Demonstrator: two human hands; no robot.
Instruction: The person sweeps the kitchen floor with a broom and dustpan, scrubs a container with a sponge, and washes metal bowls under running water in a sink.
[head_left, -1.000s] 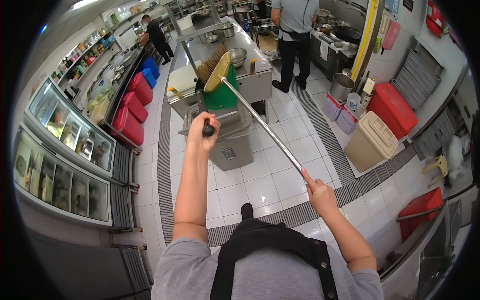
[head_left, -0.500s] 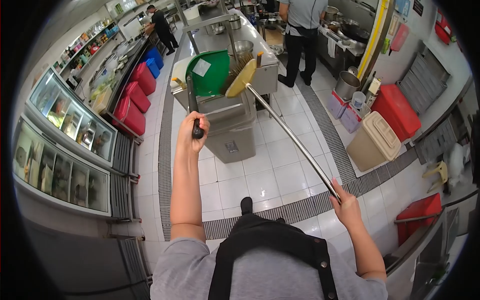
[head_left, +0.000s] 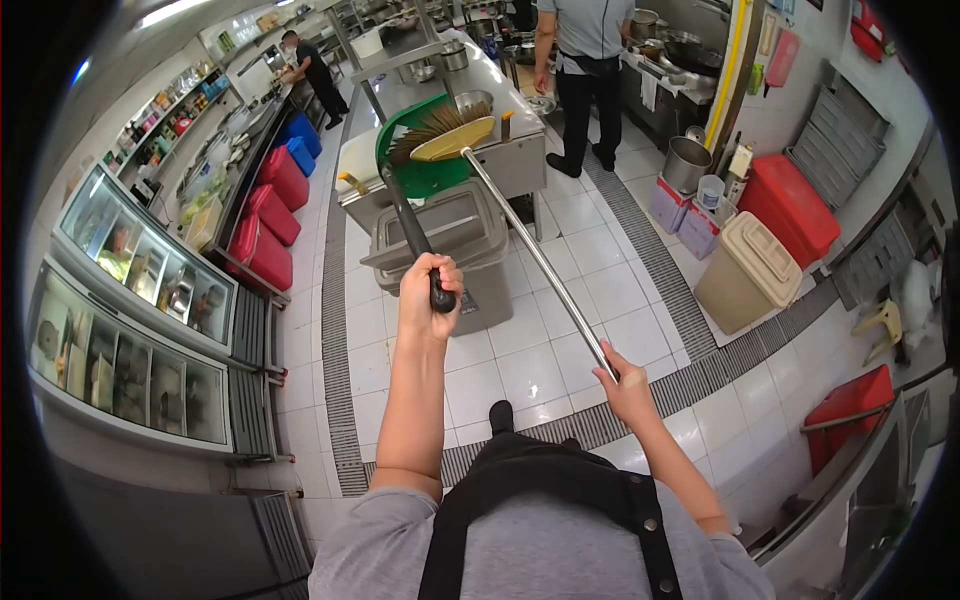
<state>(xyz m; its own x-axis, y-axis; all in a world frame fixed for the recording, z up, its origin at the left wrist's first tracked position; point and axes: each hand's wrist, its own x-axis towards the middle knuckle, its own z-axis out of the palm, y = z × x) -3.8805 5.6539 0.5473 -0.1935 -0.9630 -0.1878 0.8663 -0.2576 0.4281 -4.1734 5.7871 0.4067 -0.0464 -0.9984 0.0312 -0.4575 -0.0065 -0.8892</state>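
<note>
My left hand (head_left: 430, 290) is closed round the black handle of a green dustpan (head_left: 432, 178), which is raised above a grey-beige bin (head_left: 485, 300). In my right hand (head_left: 625, 385) is the metal pole of a broom (head_left: 455, 138) with a yellow head and brown bristles. The broom head lies over the dustpan, its bristles pointing up and away from me against the green pan. The bin's top is partly hidden under the dustpan, and whether anything lies in the pan is hard to tell.
Behind the bin stands a steel table (head_left: 510, 85). One person (head_left: 588, 80) stands beyond it at the right, another (head_left: 318, 75) at the far left counter. Glass-door fridges (head_left: 130, 370) line the left. At right are a beige bin (head_left: 745, 275) and a red bin (head_left: 790, 210).
The dustpan has tipped from upright and the broom head has moved left across it. My left hand has shifted right and nearer; my right hand has moved left.
</note>
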